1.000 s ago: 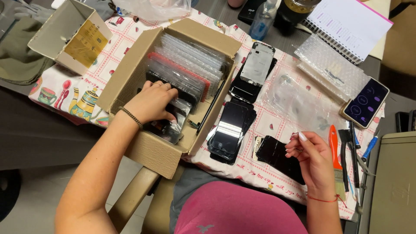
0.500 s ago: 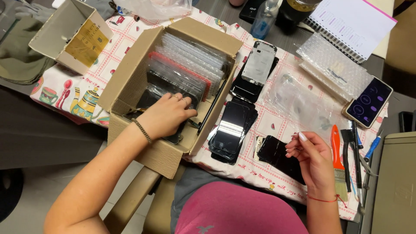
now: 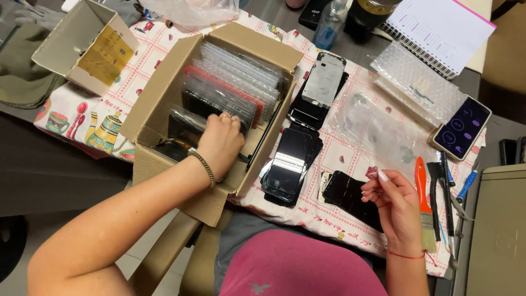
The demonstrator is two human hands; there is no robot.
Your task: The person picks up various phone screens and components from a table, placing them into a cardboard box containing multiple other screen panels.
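Observation:
My left hand [image 3: 219,144] reaches down into an open cardboard box [image 3: 159,101] and rests among the upright bubble-wrapped phone screens [image 3: 233,87] packed in it; its fingertips are hidden between the packets, so its grip does not show. My right hand [image 3: 395,207] hovers at the table's near edge, fingers pinched on the edge of a black phone screen [image 3: 350,194] that lies on the patterned cloth. A stack of black screens [image 3: 290,164] lies between the box and that screen.
A second open box [image 3: 82,46] sits far left. Further screens [image 3: 322,82], bubble-wrap bags [image 3: 416,82], a lit smartphone [image 3: 461,129], a spiral notebook [image 3: 438,30], an orange-handled brush [image 3: 423,197] and several hand tools [image 3: 446,181] lie at the right.
My left hand has slid rightward and deeper inside the box, toward the upright packets. My right hand and the black screen have barely moved.

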